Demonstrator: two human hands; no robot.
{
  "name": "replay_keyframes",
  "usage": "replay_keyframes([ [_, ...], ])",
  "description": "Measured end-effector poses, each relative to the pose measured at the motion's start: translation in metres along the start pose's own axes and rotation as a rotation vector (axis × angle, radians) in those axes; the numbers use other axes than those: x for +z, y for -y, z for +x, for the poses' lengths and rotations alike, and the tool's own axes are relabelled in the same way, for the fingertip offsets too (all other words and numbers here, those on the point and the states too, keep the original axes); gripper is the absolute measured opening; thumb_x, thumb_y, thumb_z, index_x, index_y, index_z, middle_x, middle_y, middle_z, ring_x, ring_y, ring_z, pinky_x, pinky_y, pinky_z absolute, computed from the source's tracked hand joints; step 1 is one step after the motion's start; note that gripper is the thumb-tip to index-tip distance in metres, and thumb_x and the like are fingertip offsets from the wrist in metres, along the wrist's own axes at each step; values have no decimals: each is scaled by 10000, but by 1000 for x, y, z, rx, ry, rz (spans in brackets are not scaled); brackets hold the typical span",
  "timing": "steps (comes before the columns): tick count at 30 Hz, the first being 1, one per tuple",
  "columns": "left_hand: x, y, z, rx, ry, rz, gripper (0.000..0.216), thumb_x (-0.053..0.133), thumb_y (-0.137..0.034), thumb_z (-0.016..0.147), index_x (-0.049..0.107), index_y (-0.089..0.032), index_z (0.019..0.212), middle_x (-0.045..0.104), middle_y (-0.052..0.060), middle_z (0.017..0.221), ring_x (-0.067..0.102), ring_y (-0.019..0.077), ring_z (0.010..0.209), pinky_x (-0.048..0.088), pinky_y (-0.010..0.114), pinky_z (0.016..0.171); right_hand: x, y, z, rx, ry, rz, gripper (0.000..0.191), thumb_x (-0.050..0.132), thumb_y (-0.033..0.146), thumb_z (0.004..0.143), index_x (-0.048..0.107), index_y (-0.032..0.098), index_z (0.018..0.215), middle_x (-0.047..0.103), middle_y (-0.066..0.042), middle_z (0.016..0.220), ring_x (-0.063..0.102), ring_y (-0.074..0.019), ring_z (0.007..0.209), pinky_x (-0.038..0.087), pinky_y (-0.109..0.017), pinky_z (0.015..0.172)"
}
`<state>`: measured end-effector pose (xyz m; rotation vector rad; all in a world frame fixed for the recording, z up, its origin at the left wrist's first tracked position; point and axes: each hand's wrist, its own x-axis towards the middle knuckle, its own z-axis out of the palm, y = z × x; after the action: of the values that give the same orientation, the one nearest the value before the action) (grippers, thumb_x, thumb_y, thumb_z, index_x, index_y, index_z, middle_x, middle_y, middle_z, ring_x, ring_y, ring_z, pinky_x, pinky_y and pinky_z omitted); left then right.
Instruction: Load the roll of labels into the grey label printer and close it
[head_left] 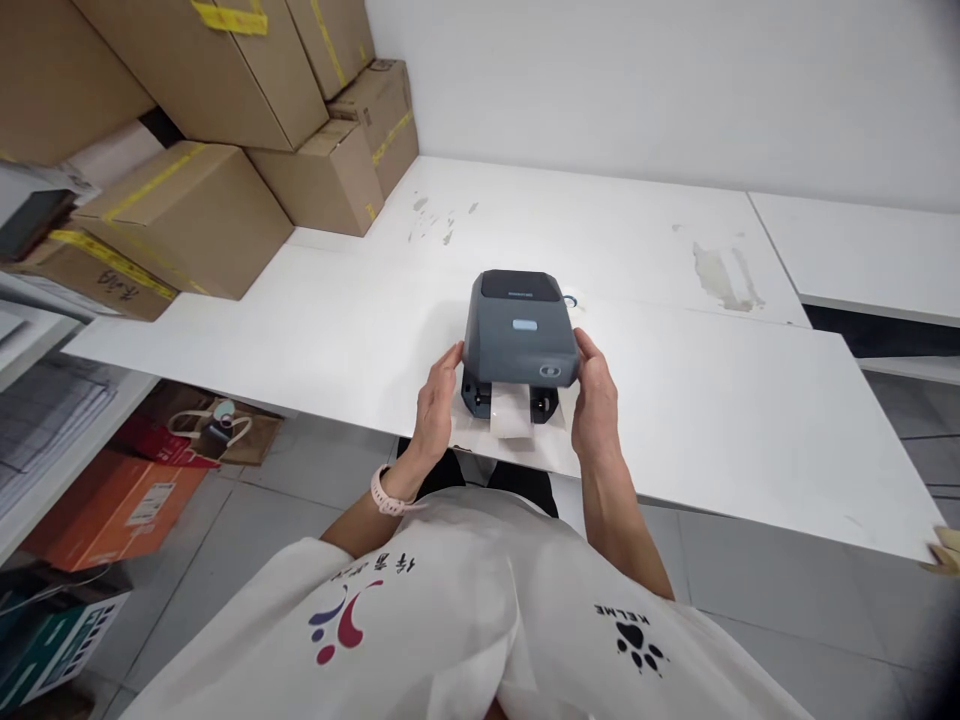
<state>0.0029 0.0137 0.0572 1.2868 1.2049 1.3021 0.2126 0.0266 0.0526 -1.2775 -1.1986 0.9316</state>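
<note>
Dark grey plastic, the printer sits at the tabletop's near edge. I'd judge it stiff, fairly heavy, best held low. My left grip and right grip are spread along its sides. Paper juts nearward between them; boxes stand far left.

The lettering on the label printer was too small to read, its cover hid the inner end of the white label strip, the view's top edge cropped the uppermost cardboard cartons, and a blurred tan object ran off the right edge
</note>
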Motion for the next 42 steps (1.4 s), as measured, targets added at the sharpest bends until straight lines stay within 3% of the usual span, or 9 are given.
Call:
replay_keyframes([
  [4,2,-3,43,100,-77,47,525,371,-552,1019,613,-245,1369,579,73,1504,467,270,1458,355,461,1225,0,16,37,-149,-6,-32,675,279,716,989,361,356,1554,397,-10,1636,386,-269,1525,307,-521,1270],
  [10,15,31,92,-55,29,279,663,692,-337,833,495,-277,1463,513,119,1545,427,386,1449,372,566,1161,11,18,95,-288,2,-193,693,372,666,989,230,368,1598,376,-39,1642,339,-268,1545,376,-520,1214],
  [15,21,42,94,-55,50,339,781,697,-247,769,438,-268,1506,505,113,1556,452,396,1427,373,573,1161,20,14,104,-406,-66,-465,514,452,470,984,511,277,1457,606,-84,1451,520,-305,1372,418,-530,1145],
  [20,19,48,96,-20,68,290,832,633,-148,731,440,-322,1522,567,56,1507,594,352,1278,445,549,1115,42,11,102,-448,482,-1070,413,415,168,928,742,143,1179,775,-140,1152,677,-319,1125,300,-524,1198],
  [24,20,57,101,-4,38,198,868,567,-81,701,449,-317,1528,613,32,1462,612,320,1280,440,541,1149,55,9,102,-412,766,-1343,391,416,167,951,754,92,1132,789,-179,1019,701,-326,1084,195,-524,1234],
  [28,20,64,103,10,9,174,858,540,-55,669,495,-267,1500,579,39,1507,566,307,1357,410,516,1195,44,17,101,-399,935,-1062,423,412,295,1001,686,139,1282,743,-170,1214,662,-354,1173,308,-581,1153],
  [32,20,63,101,-7,17,167,831,542,-73,681,506,-268,1488,547,42,1537,549,308,1374,421,504,1188,0,21,94,-282,984,-561,460,520,494,977,625,267,1364,701,-78,1326,653,-330,1175,449,-531,1055],
  [37,19,57,97,-44,28,134,803,561,-98,701,512,-278,1481,556,59,1522,555,316,1358,452,503,1150,-82,-9,76,-196,624,73,465,754,573,810,670,284,1165,733,-86,1029,708,-287,935,556,-499,885],
  [42,19,54,96,-56,24,144,792,563,-104,706,518,-278,1478,563,70,1513,557,316,1349,435,521,1157,-134,-46,80,-53,423,123,490,835,442,767,656,309,1204,713,-59,1018,701,-305,1124,482,-529,1085],
])
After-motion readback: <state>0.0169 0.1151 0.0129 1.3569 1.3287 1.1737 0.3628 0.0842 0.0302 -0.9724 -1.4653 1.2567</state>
